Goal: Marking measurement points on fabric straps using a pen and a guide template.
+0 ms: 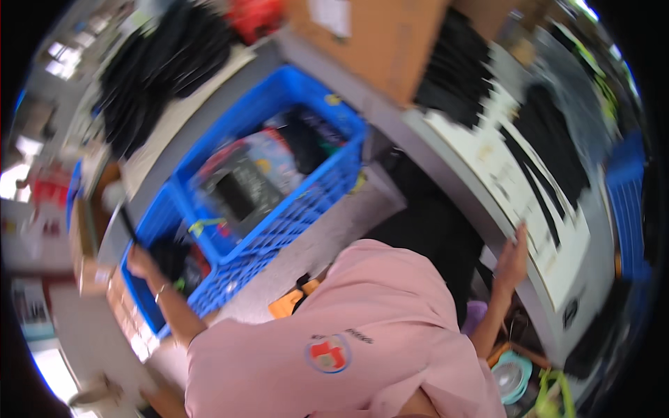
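My left hand (143, 263) is at the left end of a blue plastic basket (258, 245). Its fingers look closed round the lower end of a thin black strip (127, 221), though motion blurs them. Bagged items, among them a grey pack with a dark patch (237, 195), fill the basket's larger compartment; dark items lie in the smaller one. On the right, my right hand (512, 261) rests at the edge of a grey table (481, 184), fingers stretched up beside a white sheet (550, 258) with black strips on it.
A cardboard box (376, 42) stands on the table beyond the basket. Stacks of black pieces (164, 70) lie at the far left, more black pieces (456, 70) at the far right. A light-blue round fan-like item (511, 376) sits low right. Another blue crate (627, 202) stands at the right.
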Demonstrator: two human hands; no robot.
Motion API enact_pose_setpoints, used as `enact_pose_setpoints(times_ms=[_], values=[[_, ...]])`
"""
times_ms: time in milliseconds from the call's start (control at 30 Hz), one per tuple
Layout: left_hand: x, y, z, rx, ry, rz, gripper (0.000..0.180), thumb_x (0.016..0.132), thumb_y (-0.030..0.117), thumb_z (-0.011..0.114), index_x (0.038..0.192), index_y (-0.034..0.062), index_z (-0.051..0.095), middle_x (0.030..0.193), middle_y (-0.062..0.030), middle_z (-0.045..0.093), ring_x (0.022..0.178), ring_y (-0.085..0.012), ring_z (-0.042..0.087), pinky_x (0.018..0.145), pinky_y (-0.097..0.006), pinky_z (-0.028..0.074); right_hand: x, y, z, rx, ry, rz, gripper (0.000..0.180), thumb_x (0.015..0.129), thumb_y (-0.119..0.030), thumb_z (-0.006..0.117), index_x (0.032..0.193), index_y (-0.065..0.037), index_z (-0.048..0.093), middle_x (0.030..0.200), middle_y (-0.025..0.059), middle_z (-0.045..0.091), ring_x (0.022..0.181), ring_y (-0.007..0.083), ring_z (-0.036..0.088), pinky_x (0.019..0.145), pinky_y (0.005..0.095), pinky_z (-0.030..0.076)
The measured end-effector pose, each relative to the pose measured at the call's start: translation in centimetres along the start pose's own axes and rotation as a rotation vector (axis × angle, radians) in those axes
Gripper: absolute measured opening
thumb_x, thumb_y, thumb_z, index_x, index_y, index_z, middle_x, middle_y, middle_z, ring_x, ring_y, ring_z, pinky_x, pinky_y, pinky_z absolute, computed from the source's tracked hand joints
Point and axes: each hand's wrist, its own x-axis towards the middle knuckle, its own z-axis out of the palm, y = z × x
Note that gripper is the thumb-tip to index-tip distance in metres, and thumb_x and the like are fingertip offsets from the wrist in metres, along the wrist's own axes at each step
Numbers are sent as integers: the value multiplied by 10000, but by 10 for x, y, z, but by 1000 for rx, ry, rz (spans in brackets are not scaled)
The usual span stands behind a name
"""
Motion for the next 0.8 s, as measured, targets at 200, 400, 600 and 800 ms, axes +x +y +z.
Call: enact_pose_setpoints(times_ms=[200, 400, 600, 800], values=[[-106, 113, 66, -82, -327, -11, 615, 866, 387, 738, 1350, 14, 659, 1276, -269, 691, 1155, -439, 668, 1014, -510, 512, 19, -42, -28, -163, 115, -112, 481, 906, 31, 719, 1365, -65, 610, 1386, 157, 664, 1197, 324, 688, 959, 379, 568], [-261, 347, 6, -656, -705, 422, 269, 947, 113, 681, 1184, -4, 737, 1184, -174, 745, 1104, -321, 707, 969, -420, 536, 14, -29, -29, -157, 100, -73, 453, 902, 28, 727, 1334, -66, 631, 1366, 145, 678, 1190, 320, 692, 945, 371, 577], [-371, 547, -143, -1267, -707, 978, 203, 917, -27, 681, 1109, 9, 734, 1156, -159, 735, 1110, -330, 695, 987, -399, 529, 20, -17, -29, -108, 112, -33, 455, 892, 25, 737, 1326, -70, 638, 1367, 141, 680, 1164, 317, 703, 916, 371, 584], [-408, 676, -181, -1463, -569, 1203, 273, 894, -64, 663, 1150, 14, 711, 1216, -164, 694, 1221, -378, 623, 1101, -467, 457, 37, 4, -38, -164, 143, -55, 463, 899, 18, 735, 1344, -41, 620, 1384, 157, 668, 1178, 324, 697, 950, 381, 571]])
